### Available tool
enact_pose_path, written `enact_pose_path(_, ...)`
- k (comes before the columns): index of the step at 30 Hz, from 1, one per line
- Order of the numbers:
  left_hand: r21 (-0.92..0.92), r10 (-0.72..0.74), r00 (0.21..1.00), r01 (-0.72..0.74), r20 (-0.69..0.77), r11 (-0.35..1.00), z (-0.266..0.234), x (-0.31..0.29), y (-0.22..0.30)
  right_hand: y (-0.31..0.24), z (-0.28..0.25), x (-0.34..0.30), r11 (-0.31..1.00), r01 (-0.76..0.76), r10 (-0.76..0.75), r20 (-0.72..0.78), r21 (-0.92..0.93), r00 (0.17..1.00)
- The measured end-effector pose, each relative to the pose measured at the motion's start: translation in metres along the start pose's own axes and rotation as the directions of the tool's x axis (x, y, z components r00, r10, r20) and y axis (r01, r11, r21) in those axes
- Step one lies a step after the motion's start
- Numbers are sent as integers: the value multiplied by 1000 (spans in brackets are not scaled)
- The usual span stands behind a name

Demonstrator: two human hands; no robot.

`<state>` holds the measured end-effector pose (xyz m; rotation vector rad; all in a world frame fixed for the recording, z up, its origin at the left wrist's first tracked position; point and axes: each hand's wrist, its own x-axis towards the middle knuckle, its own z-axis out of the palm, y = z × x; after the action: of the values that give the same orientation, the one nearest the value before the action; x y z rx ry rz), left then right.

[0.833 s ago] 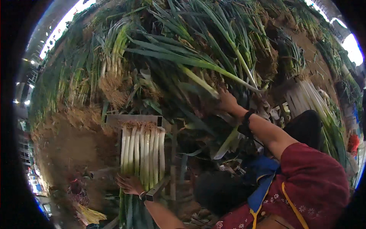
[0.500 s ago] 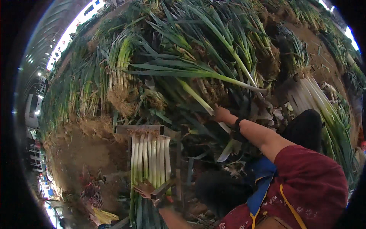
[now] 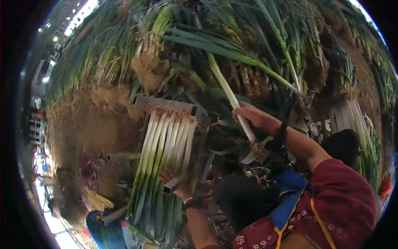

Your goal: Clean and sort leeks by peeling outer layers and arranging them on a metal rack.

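My right hand (image 3: 253, 116) is closed around the white stalk of a single leek (image 3: 224, 83), its root end pointing down toward me and its green leaves reaching away to the upper left. My left hand (image 3: 176, 182) rests on a row of leeks (image 3: 161, 145), fingers stretched over the stalks beside a short metal bar (image 3: 174, 184). These leeks lie side by side in a metal frame (image 3: 170, 104), roots against its far plate and green leaves hanging toward me. Another loose leek (image 3: 269, 72) lies beyond my right hand.
Heaps of leeks with soil-covered roots (image 3: 149, 68) stretch across the far side. A bundle of leeks (image 3: 358, 120) lies at the right. Brown soil (image 3: 99, 128) spreads left of the frame, with a yellow scrap (image 3: 98, 201) and a blue rounded thing (image 3: 103, 230) at lower left.
The held leek has come up and toward me, its root end now showing below my right hand. My left hand has shifted on the row. The view has turned, tilting the framed leeks.
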<state>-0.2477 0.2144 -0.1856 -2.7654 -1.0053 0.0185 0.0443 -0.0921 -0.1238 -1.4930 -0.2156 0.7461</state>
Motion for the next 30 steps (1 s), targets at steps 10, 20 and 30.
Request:
enact_pose_path(10, 126, 8, 978, 19, -209, 992, 1, 0, 0, -138, 100, -53, 504, -427, -140, 559, 751, 817)
enact_pose_path(20, -532, -186, 973, 87, -136, 843, -2, 0, -30, -175, 180, -71, 950, -42, -221, 764, 308, 606)
enact_pose_path(30, 224, 73, 534, 224, -842, 948, -168, 1, -87, -115, 242, 39, 469, 820, -363, 774, -329, 518)
